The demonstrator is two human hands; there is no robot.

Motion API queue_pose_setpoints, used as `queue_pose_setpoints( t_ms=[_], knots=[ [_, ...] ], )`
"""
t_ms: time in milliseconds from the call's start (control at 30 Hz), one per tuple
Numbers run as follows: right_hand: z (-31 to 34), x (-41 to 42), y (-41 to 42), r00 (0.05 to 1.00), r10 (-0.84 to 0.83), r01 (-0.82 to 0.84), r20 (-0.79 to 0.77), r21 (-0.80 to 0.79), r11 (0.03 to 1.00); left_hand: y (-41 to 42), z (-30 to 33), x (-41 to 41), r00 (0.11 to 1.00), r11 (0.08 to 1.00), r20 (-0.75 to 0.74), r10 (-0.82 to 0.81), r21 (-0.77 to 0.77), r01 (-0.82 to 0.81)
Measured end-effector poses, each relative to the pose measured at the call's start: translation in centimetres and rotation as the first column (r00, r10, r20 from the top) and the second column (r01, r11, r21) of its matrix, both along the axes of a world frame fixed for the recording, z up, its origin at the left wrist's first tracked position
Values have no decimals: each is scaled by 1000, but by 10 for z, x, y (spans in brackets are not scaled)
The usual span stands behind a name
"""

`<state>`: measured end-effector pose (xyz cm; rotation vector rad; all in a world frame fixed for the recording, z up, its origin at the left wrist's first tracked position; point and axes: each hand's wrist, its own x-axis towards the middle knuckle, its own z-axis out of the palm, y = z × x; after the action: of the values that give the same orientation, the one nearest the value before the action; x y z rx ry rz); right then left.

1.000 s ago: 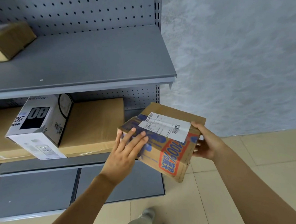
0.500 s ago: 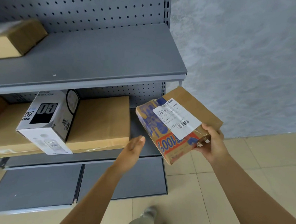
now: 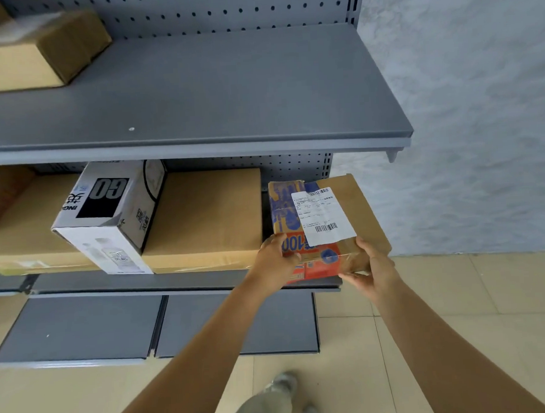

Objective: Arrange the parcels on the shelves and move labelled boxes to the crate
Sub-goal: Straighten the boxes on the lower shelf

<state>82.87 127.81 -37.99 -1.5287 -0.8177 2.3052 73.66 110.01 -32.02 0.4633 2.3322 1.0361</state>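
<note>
A brown cardboard parcel (image 3: 356, 195) with blue and red print and a white shipping label sits at the right end of the middle shelf (image 3: 180, 279), right of a large flat carton (image 3: 208, 216). My left hand (image 3: 275, 263) grips its front left corner. My right hand (image 3: 367, 269) grips its front right corner. Part of the parcel overhangs the shelf's right end. A white box (image 3: 107, 215) printed "GO" rests tilted on the flat carton.
The top shelf (image 3: 214, 92) holds a brown box (image 3: 35, 51) at the far left, with bare grey surface to its right. The grey bottom shelf (image 3: 82, 330) lies below. A textured wall (image 3: 480, 100) stands right of the rack. My shoes (image 3: 283, 382) show on the beige tiled floor.
The parcel went from tilted in the air to the right end of the middle shelf. My left hand, off the parcel half a second ago, came back and gripped its front left corner.
</note>
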Motion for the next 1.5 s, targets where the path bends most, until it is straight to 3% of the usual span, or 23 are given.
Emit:
queue_pose_setpoints(
  t_ms=[133, 300, 400, 467, 567, 667, 733, 833, 967, 1133, 1300, 1500],
  knots=[
    [-7, -10, 0, 989, 124, -126, 85, 20, 992, -9, -7, -11, 999, 999, 20, -32, -30, 32],
    [-8, -15, 4, 952, 241, -262, 188, 100, 960, -30, -18, -19, 984, 993, 151, 96, 58, -105],
    [-2, -14, 4, 920, 188, -296, 344, 296, 908, -51, -24, -21, 950, 966, 233, 207, 106, -237],
    [6, -14, 4, 881, 115, -360, 458, 495, 791, -68, -28, -23, 889, 919, 334, 313, 129, -372],
    [23, -23, -2, 879, 94, -448, 467, 743, 497, -100, -34, -26, 720, 783, 493, 489, 116, -611],
    [43, -43, -25, 868, 186, -493, 460, 842, 220, -130, -43, -29, 622, 672, 501, 601, 104, -733],
    [54, -59, -50, 865, 278, -470, 418, 870, 152, -146, -46, -35, 574, 608, 495, 652, 112, -786],
    [58, -79, -90, 827, 463, -437, 318, 882, 175, -166, -49, -53, 533, 546, 482, 696, 127, -828],
    [51, -100, -129, 670, 613, -628, 419, 761, 166, -183, -49, -85, 495, 510, 445, 747, 95, -855],
    [46, -123, -153, 580, 567, -775, 585, 610, 163, -197, -53, -107, 529, 595, 477, 702, 15, -804],
    [38, -138, -175, 627, 478, -776, 614, 545, 318, -209, -59, -119, 574, 682, 497, 651, -49, -730],
    [37, -138, -188, 586, 404, -810, 703, 500, 306, -220, -59, -123, 703, 812, 444, 555, -105, -574]
  ],
)
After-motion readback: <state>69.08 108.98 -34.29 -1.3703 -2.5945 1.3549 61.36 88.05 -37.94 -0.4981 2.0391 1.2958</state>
